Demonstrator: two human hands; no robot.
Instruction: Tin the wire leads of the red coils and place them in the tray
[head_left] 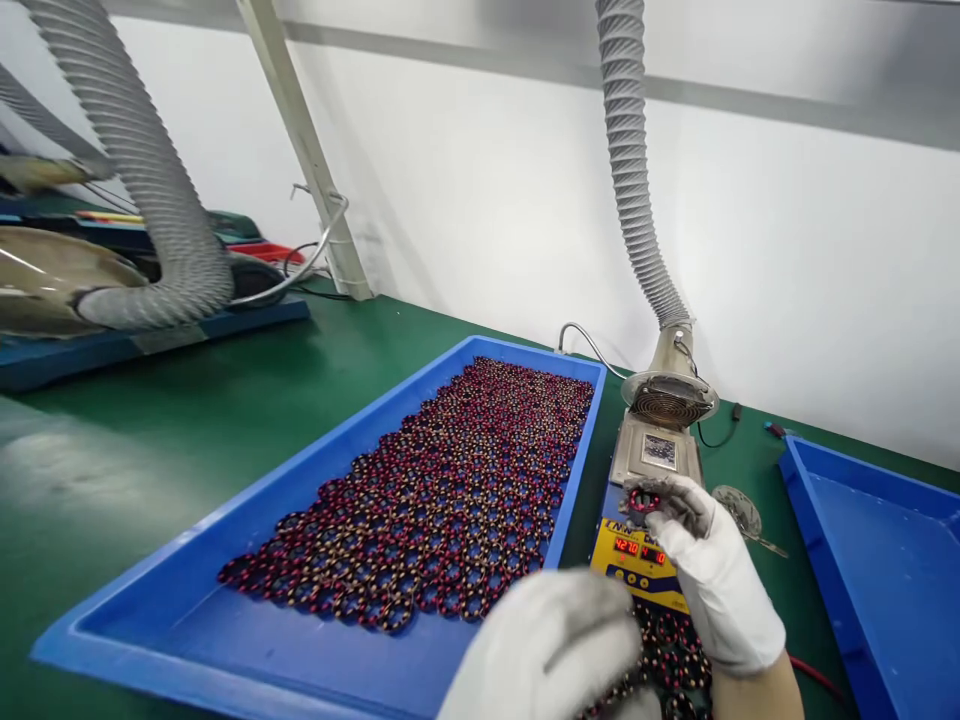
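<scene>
My right hand [697, 540], in a white glove with dark-stained fingertips, pinches a small wound stator ring [643, 501] with red wire coils. It is held over the front of a solder pot unit [634, 553], whose yellow panel has red lit digits. Lower down, my left hand [551, 645], gloved too, is smeared by motion and cut off by the bottom edge; its fingers point right and what they hold is hidden. A heap of similar stator rings [671, 650] lies between the hands, partly covered by the left one. Many more fill a blue tray [202, 610] to the left.
Above the unit hangs a grey ribbed exhaust hose [630, 150] with a metal hood. A second blue tray [892, 570] stands at the right. A flat metal disc tool [739, 512] lies on the green table [330, 340]. Another hose [150, 180] is at far left.
</scene>
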